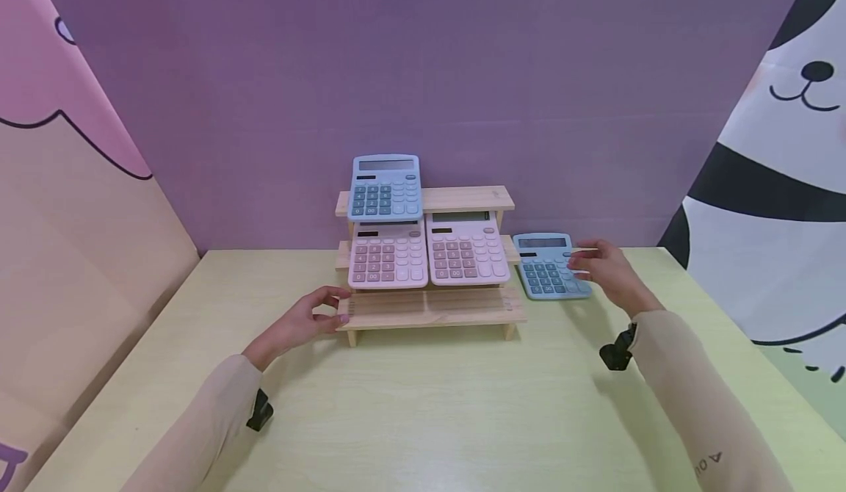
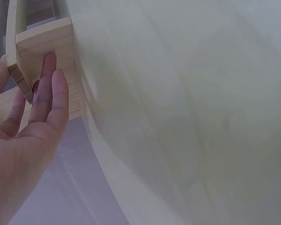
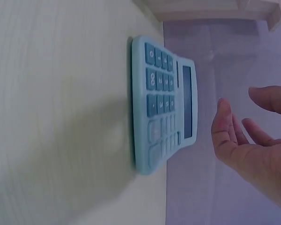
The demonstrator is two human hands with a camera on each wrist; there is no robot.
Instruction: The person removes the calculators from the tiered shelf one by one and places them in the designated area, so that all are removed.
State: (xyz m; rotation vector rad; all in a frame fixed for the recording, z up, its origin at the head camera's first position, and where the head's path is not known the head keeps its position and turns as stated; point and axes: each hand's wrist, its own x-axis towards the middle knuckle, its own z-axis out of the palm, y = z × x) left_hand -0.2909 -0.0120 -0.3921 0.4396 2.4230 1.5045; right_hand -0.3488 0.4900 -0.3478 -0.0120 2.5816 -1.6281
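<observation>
My left hand (image 1: pixel 307 316) holds the left end of the lowest board of a three-step wooden display stand (image 1: pixel 432 312). In the left wrist view its fingers (image 2: pixel 58 96) reach in against the stand's leg. On the right, my right hand (image 1: pixel 608 272) hovers beside a blue calculator (image 1: pixel 548 275), fingers spread and nothing between them. That calculator leans tilted near the stand's right side; the right wrist view shows its keys and display, with the hand (image 3: pixel 253 145) apart from it.
Another blue calculator (image 1: pixel 386 189) leans on the top step. Two pink calculators, the left one (image 1: pixel 388 257) and the right one (image 1: pixel 466 250), stand side by side on the middle step. Behind the pale wooden table (image 1: pixel 410 411) rises a purple backdrop (image 1: pixel 463 73).
</observation>
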